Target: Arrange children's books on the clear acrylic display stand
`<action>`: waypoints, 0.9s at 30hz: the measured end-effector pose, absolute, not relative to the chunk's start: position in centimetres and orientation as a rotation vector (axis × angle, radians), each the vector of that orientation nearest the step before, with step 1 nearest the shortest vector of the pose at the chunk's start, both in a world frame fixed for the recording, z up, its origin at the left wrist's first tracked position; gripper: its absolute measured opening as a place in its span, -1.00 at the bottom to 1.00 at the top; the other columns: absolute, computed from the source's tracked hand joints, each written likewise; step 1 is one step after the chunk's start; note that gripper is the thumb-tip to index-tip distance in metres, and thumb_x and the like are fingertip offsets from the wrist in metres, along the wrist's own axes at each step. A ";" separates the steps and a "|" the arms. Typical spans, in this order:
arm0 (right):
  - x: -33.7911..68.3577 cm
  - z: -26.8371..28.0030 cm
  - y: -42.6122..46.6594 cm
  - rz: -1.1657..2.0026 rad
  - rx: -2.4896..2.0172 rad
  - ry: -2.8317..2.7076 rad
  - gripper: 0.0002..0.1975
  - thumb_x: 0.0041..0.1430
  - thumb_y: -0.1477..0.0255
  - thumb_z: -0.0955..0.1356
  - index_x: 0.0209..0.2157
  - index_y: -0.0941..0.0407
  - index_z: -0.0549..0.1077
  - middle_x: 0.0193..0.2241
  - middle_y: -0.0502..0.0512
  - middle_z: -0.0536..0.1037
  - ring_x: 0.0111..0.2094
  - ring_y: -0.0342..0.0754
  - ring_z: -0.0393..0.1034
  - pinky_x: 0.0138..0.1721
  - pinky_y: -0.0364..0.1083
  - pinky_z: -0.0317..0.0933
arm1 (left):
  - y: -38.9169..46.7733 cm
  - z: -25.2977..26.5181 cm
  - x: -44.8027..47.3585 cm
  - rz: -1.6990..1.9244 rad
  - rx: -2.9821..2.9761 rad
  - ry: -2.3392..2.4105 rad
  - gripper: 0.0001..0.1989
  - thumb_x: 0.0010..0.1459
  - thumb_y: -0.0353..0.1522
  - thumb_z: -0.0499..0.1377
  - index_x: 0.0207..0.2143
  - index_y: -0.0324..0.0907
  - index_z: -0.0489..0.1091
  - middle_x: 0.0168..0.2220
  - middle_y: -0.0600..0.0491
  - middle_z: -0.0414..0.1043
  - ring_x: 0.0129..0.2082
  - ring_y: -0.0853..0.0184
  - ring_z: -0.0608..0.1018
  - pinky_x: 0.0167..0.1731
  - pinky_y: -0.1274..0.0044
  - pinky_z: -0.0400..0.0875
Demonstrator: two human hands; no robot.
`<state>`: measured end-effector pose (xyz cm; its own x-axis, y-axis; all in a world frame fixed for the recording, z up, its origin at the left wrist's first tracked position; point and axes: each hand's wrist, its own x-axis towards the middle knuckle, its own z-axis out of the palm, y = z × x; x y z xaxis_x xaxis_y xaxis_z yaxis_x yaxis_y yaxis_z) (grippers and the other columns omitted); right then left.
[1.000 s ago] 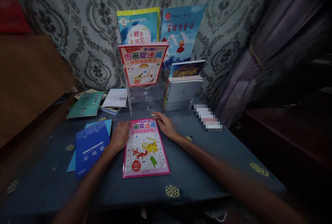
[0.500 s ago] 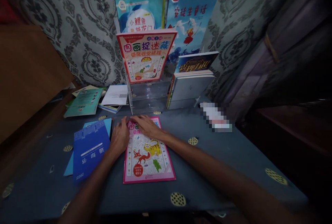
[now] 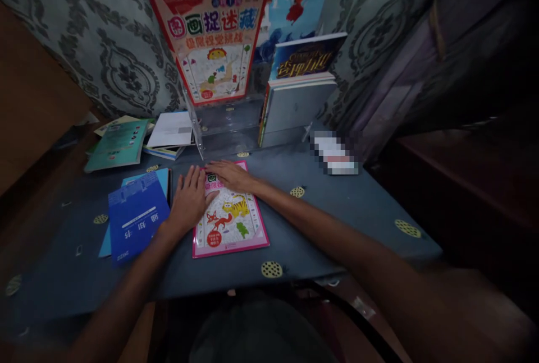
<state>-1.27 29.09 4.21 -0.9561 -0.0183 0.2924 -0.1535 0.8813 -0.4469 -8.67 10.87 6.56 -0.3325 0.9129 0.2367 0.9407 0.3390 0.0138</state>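
A pink-bordered picture book (image 3: 231,234) with a fox and a tiger on its cover lies flat on the table. My right hand (image 3: 233,177) rests across its top edge, fingers stretched out to the left. Over the book's left edge lies my left hand (image 3: 189,197), flat with fingers spread and the thumb on the cover. Just left of that hand is a blue booklet (image 3: 137,220) on top of a lighter blue one. Neither hand grips anything.
Behind stands a clear acrylic rack (image 3: 229,127) with a red picture book (image 3: 214,43) and a stack of books (image 3: 297,108). Back left lie a green book (image 3: 120,144) and a white one (image 3: 170,129). A blurred-out item (image 3: 336,154) lies at right on the table (image 3: 328,211).
The view has tilted down, so everything sits higher and the near table edge shows. My left hand has flattened and spread its fingers, its thumb now over the cover.
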 end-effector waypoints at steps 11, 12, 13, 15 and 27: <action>-1.0 4.0 29.6 0.721 0.140 -2.770 -0.63 0.41 0.49 0.21 0.19 0.12 0.36 0.27 0.18 0.35 0.33 0.05 0.13 0.33 0.17 0.02 | 8.7 6.3 -2.0 -0.227 -2.173 -2.146 -0.28 0.31 0.00 0.02 0.33 -0.26 0.02 0.43 -0.32 -0.12 0.45 0.02 -0.09 0.34 0.09 -0.07; -1.0 4.1 29.6 0.695 0.117 -2.771 -0.65 0.43 0.46 0.20 0.18 0.14 0.36 0.27 0.20 0.35 0.33 0.05 0.14 0.33 0.15 0.01 | 8.6 6.2 -1.9 -0.248 -2.186 -2.156 -0.30 0.31 -0.01 0.02 0.33 -0.24 0.02 0.43 -0.30 -0.13 0.45 0.03 -0.09 0.34 0.09 -0.05; -1.0 4.2 29.6 0.663 0.091 -2.772 -0.65 0.44 0.43 0.20 0.18 0.16 0.35 0.26 0.23 0.35 0.33 0.05 0.13 0.33 0.14 0.01 | 8.6 6.2 -1.9 -0.266 -2.195 -2.168 -0.31 0.32 -0.02 0.02 0.33 -0.22 0.02 0.44 -0.29 -0.14 0.45 0.04 -0.10 0.34 0.09 -0.04; -0.8 4.2 29.6 0.596 0.025 -2.768 -0.63 0.45 0.40 0.19 0.19 0.21 0.32 0.27 0.27 0.33 0.34 0.06 0.11 0.34 0.12 -0.01 | 8.5 6.2 -2.0 -0.282 -2.212 -2.188 -0.33 0.32 -0.03 0.04 0.32 -0.19 0.03 0.44 -0.27 -0.13 0.45 0.05 -0.09 0.34 0.08 -0.04; 12.5 4.4 27.0 0.725 -0.099 -2.723 -0.42 0.37 0.08 0.25 0.32 0.01 0.15 0.38 0.15 0.14 0.40 0.20 -0.06 0.39 0.33 -0.25 | 8.5 5.9 -2.3 -0.291 -2.216 -2.208 -0.35 0.32 -0.02 0.01 0.31 -0.19 0.09 0.40 -0.22 0.02 0.43 0.05 0.00 0.35 0.12 -0.08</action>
